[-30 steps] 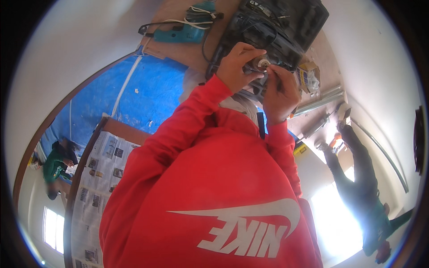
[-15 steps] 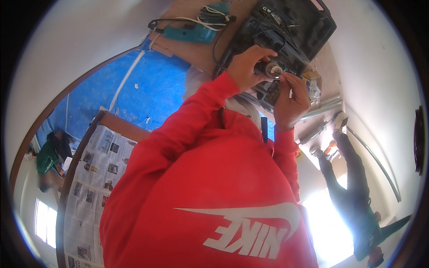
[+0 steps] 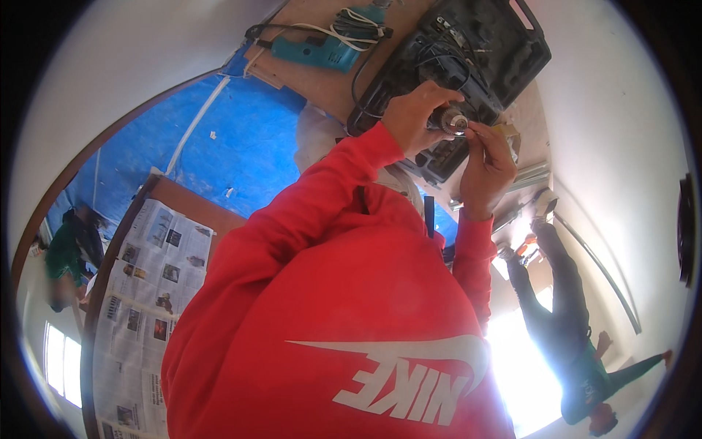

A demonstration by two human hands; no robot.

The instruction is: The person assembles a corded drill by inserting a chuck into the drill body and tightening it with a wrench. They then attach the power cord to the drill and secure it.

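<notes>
Over the near side of an open black tool case (image 3: 524,62), my left hand (image 3: 415,117) is wrapped round a dark, round-bodied tool end with a metallic, chuck-like tip (image 3: 455,124). The tip points toward my right. Close against that tip, my right hand (image 3: 488,164) has its thumb and forefinger pinched together. Whatever lies between those fingertips is too small to make out. Both arms are in red sleeves. A black cable (image 3: 439,62) and other dark pieces lie in the case, partly hidden behind my left hand.
A teal corded drill (image 3: 311,53) with its cord bundled lies on the brown board left of the case. Blue sheeting (image 3: 248,146) covers the area below. Newspaper (image 3: 150,293) covers a panel at left. One person (image 3: 66,252) is at far left, another (image 3: 578,336) at right.
Both hands and the tool end have shifted slightly right in the picture. The grips look the same. The person at right has an arm stretched further out.
</notes>
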